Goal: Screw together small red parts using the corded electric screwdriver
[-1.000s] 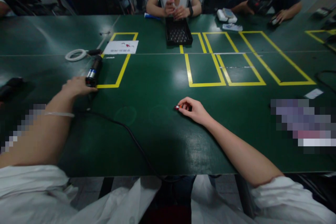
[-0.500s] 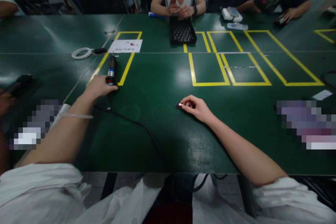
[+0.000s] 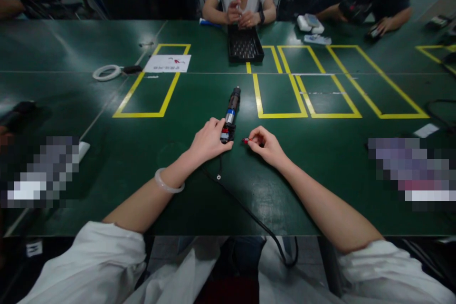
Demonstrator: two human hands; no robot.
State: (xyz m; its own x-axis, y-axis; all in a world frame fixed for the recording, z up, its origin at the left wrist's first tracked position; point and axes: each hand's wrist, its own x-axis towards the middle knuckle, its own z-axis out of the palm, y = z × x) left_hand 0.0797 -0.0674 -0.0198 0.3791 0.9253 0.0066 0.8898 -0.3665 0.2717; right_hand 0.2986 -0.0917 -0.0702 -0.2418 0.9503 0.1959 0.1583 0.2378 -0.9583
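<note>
My left hand [image 3: 210,139] is closed round the rear end of a slim cylindrical power-tool body [image 3: 231,115], black with a silver and blue band, its tip pointing away from me. Red and grey parts show at its near end beside my thumb. From that end a black cord [image 3: 249,202] trails toward me over the table edge, and a small ring terminal [image 3: 218,177] lies by it. Just to the right, my right hand [image 3: 268,146] pinches a small red part [image 3: 245,141] between thumb and fingertips. A narrow gap separates this part from the tool body.
Yellow tape outlines [image 3: 281,115] mark the green table [image 3: 199,209]. A printed paper [image 3: 167,63] and a coiled white cable [image 3: 107,72] lie at the back left. Across the table, a person's hands [image 3: 245,18] hold a red-handled tool above a black tray [image 3: 245,58].
My left hand has brought the tool body from the left taped outline rightward, close to my right hand. The cord moved along. My right hand stays nearly in place with the red part.
</note>
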